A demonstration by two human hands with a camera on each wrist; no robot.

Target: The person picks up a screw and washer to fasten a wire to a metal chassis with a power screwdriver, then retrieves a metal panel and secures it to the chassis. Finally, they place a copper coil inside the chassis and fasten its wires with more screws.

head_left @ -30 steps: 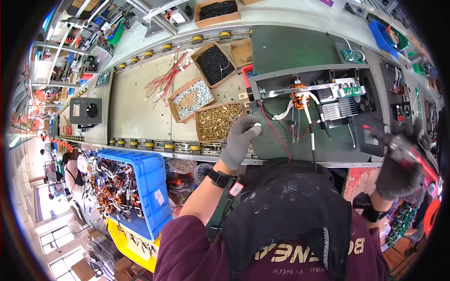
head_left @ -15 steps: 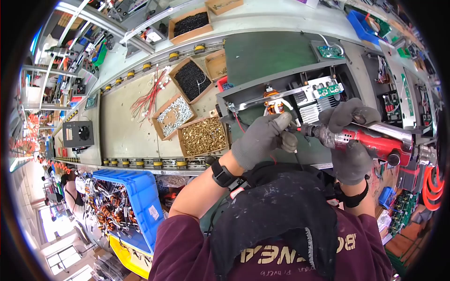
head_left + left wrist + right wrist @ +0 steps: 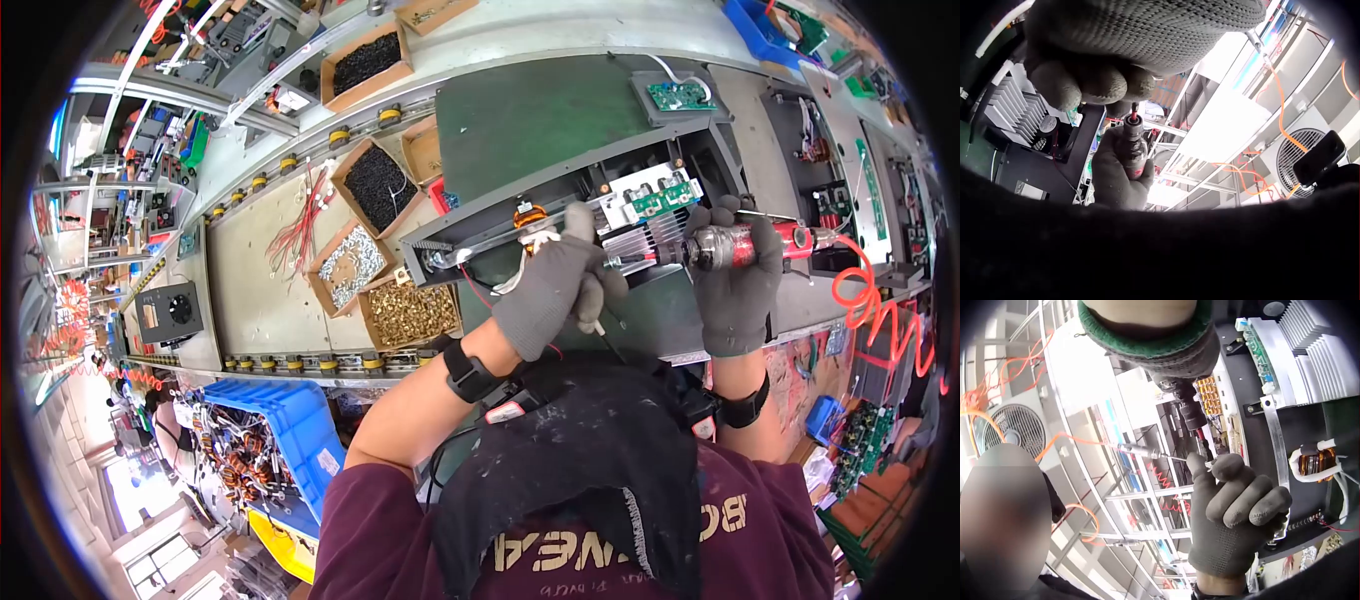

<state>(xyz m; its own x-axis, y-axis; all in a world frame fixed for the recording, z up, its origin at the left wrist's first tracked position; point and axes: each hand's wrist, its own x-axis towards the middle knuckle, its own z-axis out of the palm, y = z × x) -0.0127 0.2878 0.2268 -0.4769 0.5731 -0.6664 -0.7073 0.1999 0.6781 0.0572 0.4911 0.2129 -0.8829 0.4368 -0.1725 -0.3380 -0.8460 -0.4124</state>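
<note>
The gloved right hand (image 3: pixel 738 300) grips a red and black air screwdriver (image 3: pixel 730 246) around its body, its bit pointing left toward the other hand. The gloved left hand (image 3: pixel 556 285) is raised before the bit, thumb and forefinger pinching a small silver piece (image 3: pixel 1210 465) right at the bit's end. Both are above a dark metal casing (image 3: pixel 560 179) on the bench. Inside the casing are a finned heat sink (image 3: pixel 1335 369), a green circuit board (image 3: pixel 665 202) and a copper-wound coil (image 3: pixel 1317 464) with white leads.
Left of the casing stand cardboard boxes of brass parts (image 3: pixel 412 312), silver screws (image 3: pixel 350 263) and black screws (image 3: pixel 379 188). Red wires (image 3: pixel 300 225) lie beyond them. A coiled orange hose (image 3: pixel 868 290) trails right from the tool. A blue crate (image 3: pixel 300 410) holds several coils.
The right hand has brought the screwdriver in from the far right, over the casing. The left hand has moved right from beside the brass parts to meet the bit.
</note>
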